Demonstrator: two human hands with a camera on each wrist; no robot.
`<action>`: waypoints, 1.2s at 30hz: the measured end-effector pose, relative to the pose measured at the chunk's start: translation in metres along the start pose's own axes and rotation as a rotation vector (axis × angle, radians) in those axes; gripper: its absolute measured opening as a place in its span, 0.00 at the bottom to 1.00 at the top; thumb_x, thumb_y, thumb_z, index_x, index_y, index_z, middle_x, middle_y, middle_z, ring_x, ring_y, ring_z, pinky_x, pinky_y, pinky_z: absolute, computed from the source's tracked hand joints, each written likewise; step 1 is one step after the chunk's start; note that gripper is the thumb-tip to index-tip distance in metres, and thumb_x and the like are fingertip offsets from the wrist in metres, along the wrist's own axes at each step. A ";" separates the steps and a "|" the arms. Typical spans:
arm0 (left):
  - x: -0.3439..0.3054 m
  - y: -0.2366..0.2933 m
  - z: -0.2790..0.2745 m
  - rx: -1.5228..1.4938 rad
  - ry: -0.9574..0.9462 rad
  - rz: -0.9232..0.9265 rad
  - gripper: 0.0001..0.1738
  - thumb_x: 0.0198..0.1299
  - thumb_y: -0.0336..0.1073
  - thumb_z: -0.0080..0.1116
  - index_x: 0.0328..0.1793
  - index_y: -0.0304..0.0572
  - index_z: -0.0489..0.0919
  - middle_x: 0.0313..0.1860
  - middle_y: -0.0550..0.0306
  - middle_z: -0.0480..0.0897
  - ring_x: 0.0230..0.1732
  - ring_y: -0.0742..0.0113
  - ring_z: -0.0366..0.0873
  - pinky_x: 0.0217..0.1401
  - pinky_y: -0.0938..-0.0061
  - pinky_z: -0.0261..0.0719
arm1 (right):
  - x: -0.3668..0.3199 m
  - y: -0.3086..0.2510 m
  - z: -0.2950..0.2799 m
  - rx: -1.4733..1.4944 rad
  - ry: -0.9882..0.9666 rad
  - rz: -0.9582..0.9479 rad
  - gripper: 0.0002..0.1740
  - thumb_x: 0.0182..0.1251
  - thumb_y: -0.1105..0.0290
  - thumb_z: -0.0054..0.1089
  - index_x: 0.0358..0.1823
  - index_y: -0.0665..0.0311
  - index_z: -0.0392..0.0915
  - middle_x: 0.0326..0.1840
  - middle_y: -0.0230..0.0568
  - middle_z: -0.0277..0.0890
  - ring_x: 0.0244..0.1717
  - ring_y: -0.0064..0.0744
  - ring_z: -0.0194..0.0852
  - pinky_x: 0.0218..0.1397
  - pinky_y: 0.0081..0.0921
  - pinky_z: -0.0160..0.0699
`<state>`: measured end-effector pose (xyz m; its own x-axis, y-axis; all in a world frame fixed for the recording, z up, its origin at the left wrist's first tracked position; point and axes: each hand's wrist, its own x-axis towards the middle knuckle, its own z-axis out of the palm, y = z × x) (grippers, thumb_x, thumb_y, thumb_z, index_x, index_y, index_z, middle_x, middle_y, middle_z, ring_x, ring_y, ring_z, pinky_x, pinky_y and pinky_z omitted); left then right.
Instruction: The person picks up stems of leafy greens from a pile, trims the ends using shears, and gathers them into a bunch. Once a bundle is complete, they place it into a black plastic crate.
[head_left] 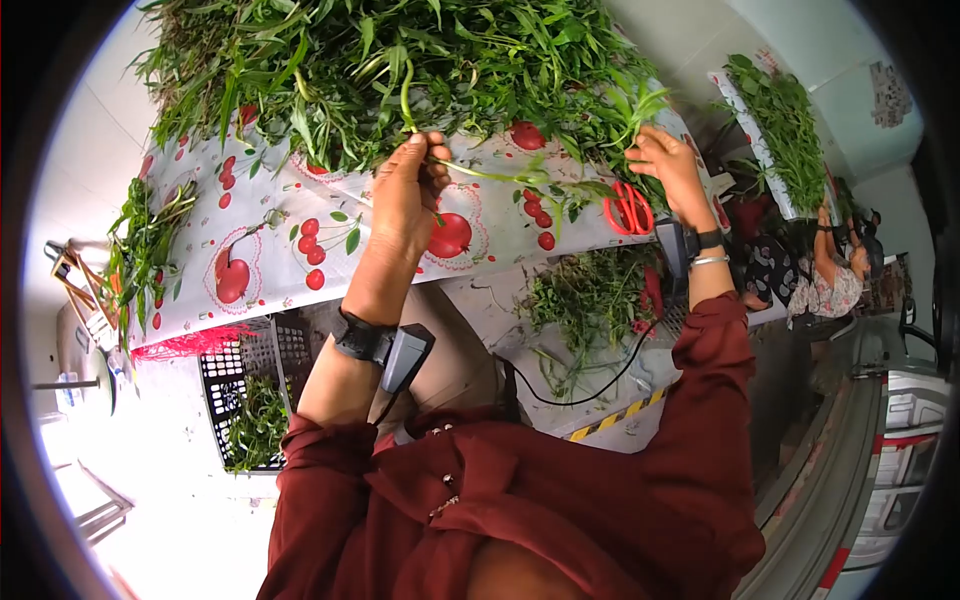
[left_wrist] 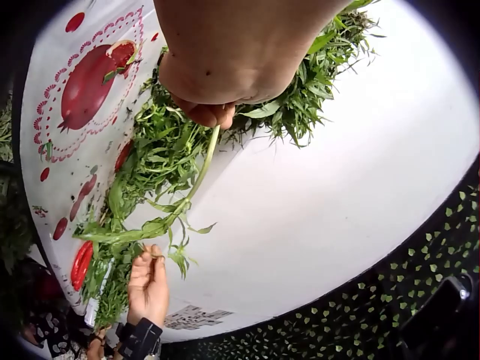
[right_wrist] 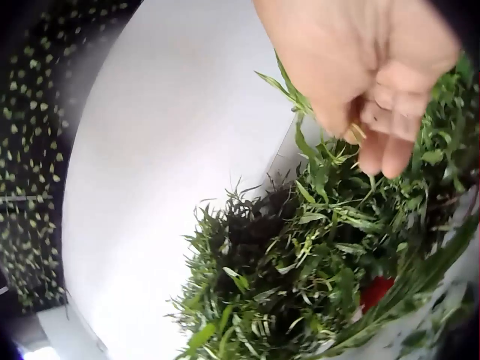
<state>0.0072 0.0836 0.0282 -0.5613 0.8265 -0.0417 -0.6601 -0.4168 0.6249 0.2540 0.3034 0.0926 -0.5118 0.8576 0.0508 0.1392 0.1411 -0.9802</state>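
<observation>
In the head view my left hand (head_left: pixel 405 190) pinches a long green leafy stem (head_left: pixel 480 175) between thumb and fingers. The stem stretches sideways over the tablecloth, its leaves trailing toward the right hand; the left wrist view shows the same stem (left_wrist: pixel 201 176) hanging from the fingertips. My right hand (head_left: pixel 670 172) is raised at the right, thumb and fingers pinching a small leafy sprig (head_left: pixel 640 108). A short pale stem end (right_wrist: pixel 357 133) sticks out between those fingers in the right wrist view. Red-handled scissors (head_left: pixel 630 210) lie just below the right hand.
A big heap of cut greens (head_left: pixel 400 60) covers the back of the table, over a cherry-print tablecloth (head_left: pixel 380 240). A smaller bunch (head_left: pixel 150 240) lies at the left edge. Below stand a black crate (head_left: pixel 225 400) and fallen greens (head_left: pixel 590 300). Another person (head_left: pixel 825 275) works at the right.
</observation>
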 end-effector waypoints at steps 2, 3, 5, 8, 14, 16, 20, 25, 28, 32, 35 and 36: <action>-0.005 -0.004 0.004 0.050 0.019 0.001 0.11 0.65 0.38 0.48 0.41 0.40 0.77 0.28 0.62 0.79 0.25 0.77 0.73 0.32 0.82 0.73 | 0.001 0.007 0.001 -0.480 0.031 -0.082 0.20 0.63 0.66 0.54 0.51 0.74 0.71 0.37 0.38 0.78 0.34 0.23 0.77 0.33 0.20 0.76; -0.006 -0.009 0.003 0.038 0.004 0.003 0.11 0.64 0.38 0.48 0.41 0.39 0.77 0.29 0.61 0.80 0.26 0.76 0.73 0.32 0.82 0.74 | -0.002 0.006 0.005 -0.489 0.010 -0.078 0.22 0.62 0.65 0.55 0.52 0.75 0.70 0.36 0.36 0.78 0.33 0.21 0.77 0.31 0.18 0.75; -0.015 -0.011 0.009 0.064 -0.013 -0.017 0.11 0.65 0.39 0.48 0.42 0.39 0.77 0.30 0.60 0.80 0.27 0.75 0.74 0.34 0.81 0.74 | -0.015 -0.005 0.020 -0.472 -0.041 -0.072 0.17 0.63 0.67 0.54 0.49 0.70 0.74 0.34 0.34 0.78 0.31 0.19 0.76 0.29 0.16 0.73; -0.021 -0.017 0.014 0.105 -0.037 -0.051 0.12 0.65 0.40 0.48 0.43 0.39 0.76 0.31 0.61 0.80 0.27 0.76 0.74 0.36 0.82 0.75 | -0.024 -0.020 0.037 -0.443 -0.118 -0.118 0.13 0.64 0.68 0.53 0.45 0.68 0.77 0.32 0.32 0.77 0.29 0.18 0.75 0.27 0.15 0.71; -0.027 -0.022 0.020 0.128 -0.088 -0.031 0.11 0.64 0.34 0.49 0.47 0.37 0.76 0.34 0.60 0.81 0.28 0.77 0.76 0.37 0.82 0.76 | -0.033 -0.053 0.068 -0.389 -0.281 -0.192 0.10 0.64 0.68 0.53 0.41 0.66 0.79 0.28 0.30 0.76 0.26 0.16 0.70 0.25 0.14 0.68; -0.028 -0.022 0.023 0.189 -0.090 -0.014 0.11 0.63 0.35 0.51 0.47 0.36 0.77 0.34 0.59 0.81 0.28 0.77 0.76 0.37 0.82 0.76 | -0.036 -0.063 0.084 -0.384 -0.318 -0.198 0.10 0.63 0.69 0.54 0.41 0.66 0.79 0.28 0.30 0.76 0.26 0.15 0.69 0.25 0.14 0.67; -0.031 -0.025 0.029 0.251 -0.082 0.002 0.12 0.62 0.36 0.53 0.46 0.36 0.79 0.33 0.58 0.82 0.28 0.77 0.76 0.37 0.82 0.76 | -0.041 -0.074 0.120 -0.436 -0.405 -0.322 0.13 0.60 0.68 0.58 0.42 0.70 0.77 0.28 0.32 0.76 0.26 0.16 0.69 0.29 0.16 0.69; -0.032 -0.023 0.030 0.325 -0.113 0.068 0.10 0.60 0.34 0.56 0.42 0.35 0.80 0.31 0.58 0.82 0.27 0.77 0.75 0.34 0.82 0.76 | -0.035 -0.074 0.152 -0.433 -0.545 -0.375 0.14 0.61 0.68 0.58 0.43 0.72 0.75 0.26 0.31 0.73 0.25 0.15 0.67 0.28 0.15 0.68; -0.031 -0.022 0.027 0.394 -0.094 0.093 0.09 0.59 0.34 0.56 0.39 0.35 0.81 0.30 0.59 0.82 0.27 0.78 0.75 0.33 0.82 0.75 | -0.033 -0.075 0.161 -0.363 -0.644 -0.247 0.13 0.63 0.70 0.56 0.43 0.73 0.74 0.27 0.28 0.71 0.27 0.14 0.66 0.29 0.15 0.67; -0.029 -0.024 0.024 0.426 -0.101 0.117 0.10 0.59 0.33 0.57 0.40 0.32 0.80 0.30 0.58 0.82 0.26 0.77 0.76 0.31 0.82 0.76 | -0.025 -0.065 0.162 -0.393 -0.676 -0.261 0.09 0.63 0.71 0.55 0.38 0.73 0.75 0.26 0.29 0.72 0.27 0.14 0.67 0.29 0.16 0.68; -0.030 -0.023 0.025 0.426 -0.056 0.096 0.09 0.59 0.34 0.57 0.36 0.34 0.81 0.29 0.60 0.82 0.26 0.79 0.74 0.32 0.83 0.74 | -0.025 -0.066 0.160 -0.419 -0.700 -0.272 0.08 0.63 0.73 0.53 0.36 0.73 0.75 0.25 0.29 0.72 0.27 0.14 0.67 0.29 0.16 0.68; -0.031 -0.022 0.025 0.468 -0.064 0.098 0.10 0.59 0.34 0.57 0.38 0.33 0.80 0.30 0.59 0.82 0.26 0.79 0.74 0.32 0.83 0.74 | -0.026 -0.067 0.159 -0.402 -0.723 -0.254 0.07 0.62 0.74 0.53 0.36 0.73 0.75 0.25 0.29 0.72 0.27 0.14 0.66 0.29 0.16 0.68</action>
<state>0.0516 0.0769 0.0349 -0.5683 0.8196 0.0732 -0.3023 -0.2907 0.9078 0.1231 0.1928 0.1268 -0.9628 0.2702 -0.0088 0.1664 0.5670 -0.8067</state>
